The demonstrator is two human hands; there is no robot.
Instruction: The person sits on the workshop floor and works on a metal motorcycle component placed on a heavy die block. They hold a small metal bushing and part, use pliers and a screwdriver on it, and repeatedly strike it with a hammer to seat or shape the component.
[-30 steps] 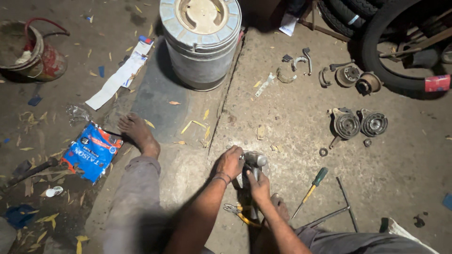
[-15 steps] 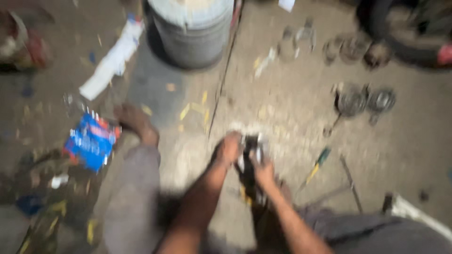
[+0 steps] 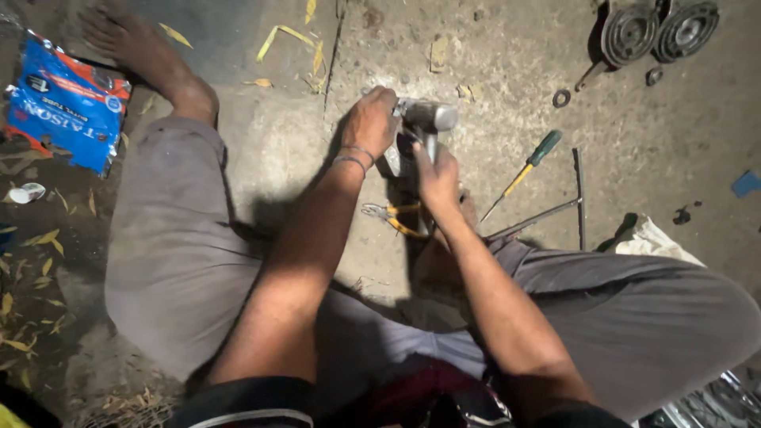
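The fingers of the right hand [image 3: 437, 176] are clenched round the handle of a hammer [image 3: 428, 119], its grey metal head lying crosswise just above the knuckles, at about 12 o'clock from the fist. The left hand [image 3: 371, 120] sits at 9 o'clock from that head, fingers curled down and closed over a small metal part [image 3: 394, 162] pressed to the concrete floor [image 3: 491, 55] — what kind of part cannot be told, since the hands hide most of it. The two hands nearly touch, so the hammer head has little open room on its left side; upward, toward 12 o'clock, the floor is bare apart from a few yellow leaf scraps. At 6 o'clock from the left hand, just beside the right wrist, lie yellow-handled pliers [image 3: 392, 215]. At 3 o'clock from the right hand a green-handled screwdriver [image 3: 525, 168] lies slanted, and beyond it a thin bent metal rod [image 3: 577, 190] — both near, neither touching the hands. Farther out, at 1 o'clock by the top edge, stand two round ribbed metal parts [image 3: 658, 30] with small washers [image 3: 561, 98] below them. At 10 o'clock, well apart, the person's bare left foot [image 3: 135, 47] rests beside a blue plastic packet [image 3: 67, 103] near the left edge.
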